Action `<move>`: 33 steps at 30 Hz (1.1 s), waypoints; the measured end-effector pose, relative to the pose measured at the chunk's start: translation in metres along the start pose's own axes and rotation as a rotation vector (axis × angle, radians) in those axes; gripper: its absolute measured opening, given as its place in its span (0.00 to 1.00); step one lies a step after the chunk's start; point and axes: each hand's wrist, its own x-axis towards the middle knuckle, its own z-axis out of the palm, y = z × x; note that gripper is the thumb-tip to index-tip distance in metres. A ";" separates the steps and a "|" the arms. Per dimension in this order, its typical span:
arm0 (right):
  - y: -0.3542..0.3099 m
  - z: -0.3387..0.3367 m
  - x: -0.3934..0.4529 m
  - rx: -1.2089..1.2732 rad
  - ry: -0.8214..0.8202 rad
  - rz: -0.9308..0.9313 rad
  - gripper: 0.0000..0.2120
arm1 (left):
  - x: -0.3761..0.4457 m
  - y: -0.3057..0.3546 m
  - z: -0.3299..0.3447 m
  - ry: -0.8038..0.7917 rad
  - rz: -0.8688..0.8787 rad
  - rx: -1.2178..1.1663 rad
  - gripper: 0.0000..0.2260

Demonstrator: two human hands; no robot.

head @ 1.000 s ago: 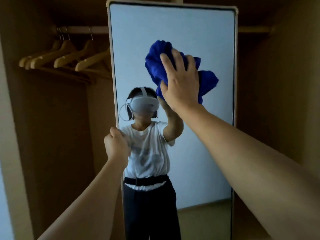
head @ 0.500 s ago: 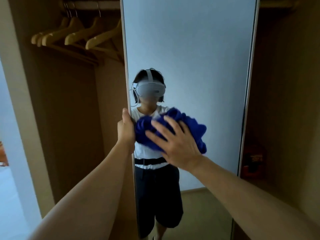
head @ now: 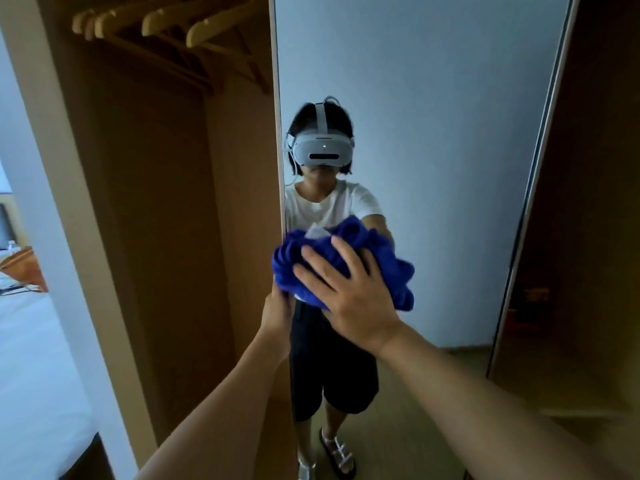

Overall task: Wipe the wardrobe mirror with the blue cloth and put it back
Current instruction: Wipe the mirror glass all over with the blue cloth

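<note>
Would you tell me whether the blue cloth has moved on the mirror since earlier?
Yes: the blue cloth has gone down the mirror and leftward, from near its top to the left hand gripping its edge.

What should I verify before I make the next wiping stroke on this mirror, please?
1. Right hand pressing the blue cloth with spread fingers: ok.
2. Cloth between the palm and the mirror glass: ok.
3. Cloth spread flat for wide contact: not ok, it is bunched into a wad.
4. Left hand gripping the mirror's left edge: cannot tell; it is at the edge, but the cloth hides its fingers.
5. Glass below the cloth free of anything in the way: ok.
6. Glass above free of streaks: cannot tell in this dim light.
</note>
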 end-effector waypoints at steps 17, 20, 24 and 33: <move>0.052 -0.031 0.016 -0.031 -0.076 0.056 0.29 | 0.008 -0.018 -0.003 0.079 0.007 0.004 0.37; 0.075 -0.044 0.044 0.010 -0.057 0.152 0.31 | 0.002 -0.024 -0.001 0.143 0.036 0.089 0.25; 0.070 -0.037 0.030 0.004 -0.042 0.143 0.28 | -0.007 -0.049 -0.009 0.147 -0.004 0.113 0.23; -0.010 0.019 -0.106 0.022 -0.153 -0.157 0.17 | -0.006 -0.125 -0.034 0.158 -0.102 0.089 0.25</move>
